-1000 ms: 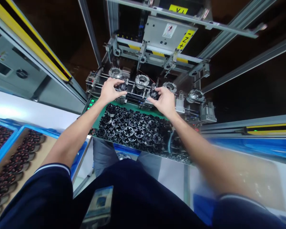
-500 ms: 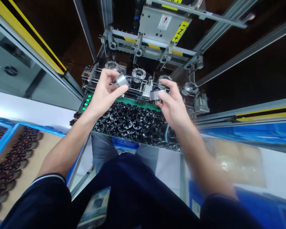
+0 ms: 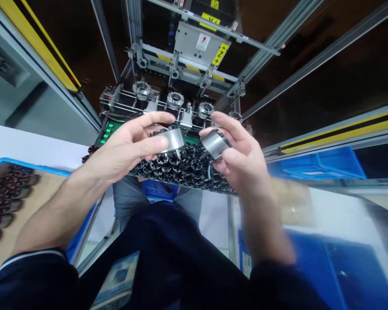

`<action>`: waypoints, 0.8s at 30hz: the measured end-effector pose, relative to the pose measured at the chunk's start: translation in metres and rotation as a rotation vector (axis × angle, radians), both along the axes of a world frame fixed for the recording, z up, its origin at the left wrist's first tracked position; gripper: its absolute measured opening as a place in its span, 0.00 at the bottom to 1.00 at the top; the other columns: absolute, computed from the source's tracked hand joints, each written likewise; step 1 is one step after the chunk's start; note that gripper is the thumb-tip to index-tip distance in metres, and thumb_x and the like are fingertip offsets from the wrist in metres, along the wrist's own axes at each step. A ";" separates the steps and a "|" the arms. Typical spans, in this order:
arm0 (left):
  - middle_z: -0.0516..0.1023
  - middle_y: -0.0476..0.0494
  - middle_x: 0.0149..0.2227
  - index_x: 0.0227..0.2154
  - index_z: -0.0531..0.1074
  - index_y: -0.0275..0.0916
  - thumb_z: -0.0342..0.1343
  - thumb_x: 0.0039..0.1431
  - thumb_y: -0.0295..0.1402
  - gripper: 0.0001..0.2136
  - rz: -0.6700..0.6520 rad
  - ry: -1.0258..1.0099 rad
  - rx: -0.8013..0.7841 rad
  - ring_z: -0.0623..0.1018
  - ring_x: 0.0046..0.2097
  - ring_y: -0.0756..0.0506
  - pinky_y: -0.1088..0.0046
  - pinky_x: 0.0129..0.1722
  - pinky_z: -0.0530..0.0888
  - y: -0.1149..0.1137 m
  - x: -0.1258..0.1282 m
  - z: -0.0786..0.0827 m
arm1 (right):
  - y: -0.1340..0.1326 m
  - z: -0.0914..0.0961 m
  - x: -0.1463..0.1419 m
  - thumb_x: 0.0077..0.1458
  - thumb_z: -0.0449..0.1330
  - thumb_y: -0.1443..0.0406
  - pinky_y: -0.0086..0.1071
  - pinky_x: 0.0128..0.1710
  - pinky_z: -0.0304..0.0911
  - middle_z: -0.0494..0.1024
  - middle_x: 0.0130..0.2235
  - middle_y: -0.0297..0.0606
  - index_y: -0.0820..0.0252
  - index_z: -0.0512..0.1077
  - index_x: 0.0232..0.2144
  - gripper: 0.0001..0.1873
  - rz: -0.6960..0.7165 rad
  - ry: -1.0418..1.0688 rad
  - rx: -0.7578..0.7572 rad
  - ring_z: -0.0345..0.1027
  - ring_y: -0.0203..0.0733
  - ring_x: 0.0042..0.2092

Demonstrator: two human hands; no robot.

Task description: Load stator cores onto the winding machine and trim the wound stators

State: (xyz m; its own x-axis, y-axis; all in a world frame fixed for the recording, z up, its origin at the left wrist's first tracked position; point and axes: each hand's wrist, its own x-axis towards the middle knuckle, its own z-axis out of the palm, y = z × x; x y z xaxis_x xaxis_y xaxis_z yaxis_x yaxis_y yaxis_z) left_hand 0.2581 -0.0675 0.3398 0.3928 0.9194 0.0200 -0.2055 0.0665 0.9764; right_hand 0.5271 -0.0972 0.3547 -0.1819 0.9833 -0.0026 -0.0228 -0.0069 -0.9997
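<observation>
My left hand point(image 3: 126, 144) grips a short steel sleeve with a black toothed rim point(image 3: 172, 140) between thumb and fingers. My right hand point(image 3: 241, 153) holds a matching sleeve point(image 3: 214, 144), tilted towards the left one. The two parts are close together but apart. Both hands hover above a heap of black slotted ring parts point(image 3: 184, 165) lying on a green mat point(image 3: 191, 138). Behind them, the machine's fixture carries round metal nests point(image 3: 175, 100) point(image 3: 205, 110). My fingers hide part of each sleeve.
Aluminium frame rails with yellow-striped light curtains point(image 3: 339, 133) flank the machine. At the lower left, a blue-rimmed tray point(image 3: 29, 172) holds rows of copper-wound parts. A blue crate point(image 3: 320, 163) stands at the right. A badge point(image 3: 116, 280) hangs on my chest.
Both hands have moved back from the fixture over the heap, each now holding a steel sleeve nearer the other. The view has also tilted, shifting the machine higher and further away.
</observation>
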 end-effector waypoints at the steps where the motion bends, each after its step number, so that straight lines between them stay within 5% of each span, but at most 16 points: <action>1: 0.81 0.44 0.38 0.53 0.82 0.41 0.77 0.56 0.50 0.26 -0.025 0.008 -0.017 0.77 0.31 0.50 0.76 0.28 0.74 -0.002 0.002 0.001 | -0.003 0.000 0.001 0.52 0.77 0.43 0.38 0.24 0.72 0.82 0.57 0.41 0.43 0.76 0.62 0.39 0.030 0.013 -0.032 0.75 0.42 0.35; 4: 0.81 0.44 0.37 0.54 0.84 0.39 0.76 0.57 0.50 0.27 -0.086 0.019 -0.050 0.74 0.29 0.52 0.77 0.24 0.70 -0.004 0.005 0.001 | -0.009 -0.004 0.003 0.52 0.77 0.44 0.34 0.20 0.64 0.82 0.55 0.40 0.46 0.77 0.57 0.34 0.097 0.079 -0.077 0.70 0.35 0.28; 9: 0.83 0.43 0.40 0.54 0.85 0.40 0.76 0.57 0.50 0.27 -0.133 0.015 -0.076 0.71 0.27 0.54 0.78 0.23 0.68 -0.004 0.007 -0.003 | -0.016 -0.012 -0.001 0.55 0.77 0.45 0.34 0.25 0.69 0.81 0.50 0.35 0.41 0.73 0.55 0.30 0.057 0.078 -0.058 0.68 0.34 0.29; 16: 0.85 0.40 0.45 0.59 0.82 0.42 0.73 0.61 0.43 0.25 -0.205 0.012 -0.081 0.69 0.23 0.56 0.77 0.22 0.68 0.003 0.007 -0.011 | -0.018 -0.013 -0.005 0.56 0.76 0.45 0.36 0.24 0.70 0.79 0.58 0.42 0.43 0.71 0.61 0.36 0.106 -0.004 -0.091 0.72 0.36 0.31; 24: 0.84 0.43 0.45 0.53 0.83 0.45 0.78 0.58 0.43 0.22 -0.046 0.017 0.003 0.83 0.38 0.46 0.72 0.32 0.77 0.027 0.018 -0.036 | 0.010 -0.033 -0.009 0.58 0.74 0.42 0.40 0.23 0.72 0.80 0.48 0.37 0.38 0.73 0.62 0.34 -0.011 -0.045 -0.064 0.74 0.40 0.30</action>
State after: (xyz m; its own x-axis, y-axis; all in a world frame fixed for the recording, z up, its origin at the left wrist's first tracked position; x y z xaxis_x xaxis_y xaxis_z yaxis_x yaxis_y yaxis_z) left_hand 0.2764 -0.0404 0.3036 0.4345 0.9005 0.0154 -0.1859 0.0730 0.9799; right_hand 0.5181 -0.0873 0.3222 -0.1694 0.9828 -0.0733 0.0219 -0.0706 -0.9973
